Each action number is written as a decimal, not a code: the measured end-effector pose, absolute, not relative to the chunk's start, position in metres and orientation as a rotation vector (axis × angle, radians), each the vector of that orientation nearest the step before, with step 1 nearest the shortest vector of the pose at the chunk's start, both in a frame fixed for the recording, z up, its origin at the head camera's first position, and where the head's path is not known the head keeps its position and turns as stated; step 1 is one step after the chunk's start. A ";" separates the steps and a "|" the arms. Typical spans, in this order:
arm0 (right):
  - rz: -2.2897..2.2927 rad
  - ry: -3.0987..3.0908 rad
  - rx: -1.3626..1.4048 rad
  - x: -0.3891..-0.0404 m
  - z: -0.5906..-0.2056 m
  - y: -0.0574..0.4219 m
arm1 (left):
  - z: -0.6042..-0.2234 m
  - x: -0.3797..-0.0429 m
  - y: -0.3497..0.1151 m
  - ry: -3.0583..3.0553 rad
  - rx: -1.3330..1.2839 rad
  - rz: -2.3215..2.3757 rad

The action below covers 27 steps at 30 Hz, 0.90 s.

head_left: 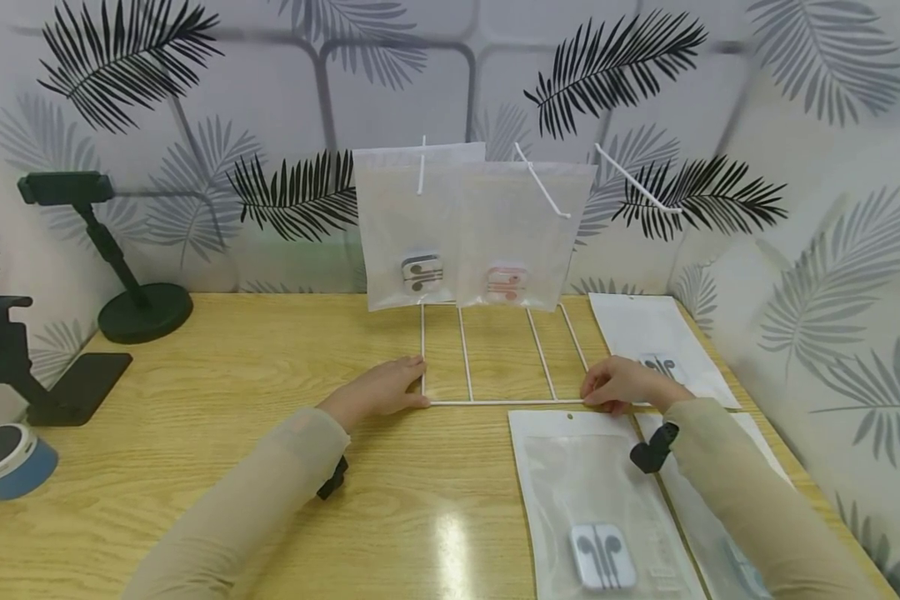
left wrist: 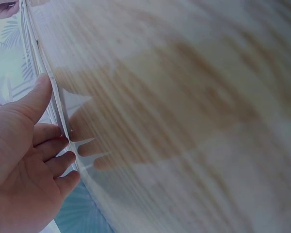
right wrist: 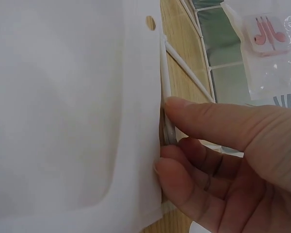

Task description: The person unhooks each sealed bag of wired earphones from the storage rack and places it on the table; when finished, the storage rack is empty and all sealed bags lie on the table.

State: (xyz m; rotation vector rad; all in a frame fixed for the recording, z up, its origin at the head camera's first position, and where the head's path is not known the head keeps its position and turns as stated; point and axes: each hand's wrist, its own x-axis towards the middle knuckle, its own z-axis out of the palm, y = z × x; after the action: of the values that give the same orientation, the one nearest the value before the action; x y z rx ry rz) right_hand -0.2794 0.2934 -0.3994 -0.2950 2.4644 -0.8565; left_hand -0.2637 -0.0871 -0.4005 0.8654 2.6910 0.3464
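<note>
Wire rack: front edge runs left–right. Your right hand pinches one corner; loose-fingered left hand touches another. Bag nearer you.

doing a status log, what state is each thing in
Rack, standing
Right hook, bare
Left pouch, hanging
Pink-earphone pouch, hanging
Other three pouches, lying flat
Left hand, holding rack's left corner
Right hand, holding rack's right corner
Green stand, upright
Black stand, upright
Blue cylinder, upright

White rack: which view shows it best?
Head: most of the white rack shows, base and hooks, though hanging bags hide some. Left wrist catches only a thin strip by the left hand; right wrist, some bars near the right hand.
</note>
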 end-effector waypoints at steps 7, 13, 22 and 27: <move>-0.860 2.461 -0.241 -0.279 -0.399 0.293 | -0.403 -0.265 -0.086 2.693 0.859 0.342; -0.862 2.445 -0.239 -0.280 -0.400 0.294 | -0.402 -0.267 -0.086 2.685 0.830 0.351; -0.840 2.453 -0.261 -0.280 -0.399 0.292 | -0.394 -0.274 -0.083 2.684 0.849 0.447; -0.854 2.447 -0.261 -0.279 -0.400 0.294 | -0.381 -0.286 -0.075 2.717 0.848 0.542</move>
State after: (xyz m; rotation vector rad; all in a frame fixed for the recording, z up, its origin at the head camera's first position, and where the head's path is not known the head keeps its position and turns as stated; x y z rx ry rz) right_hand -0.2795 0.2943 -0.3999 -0.2608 2.4473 -0.8542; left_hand -0.2856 -0.0748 -0.3808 0.8480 2.7168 0.5420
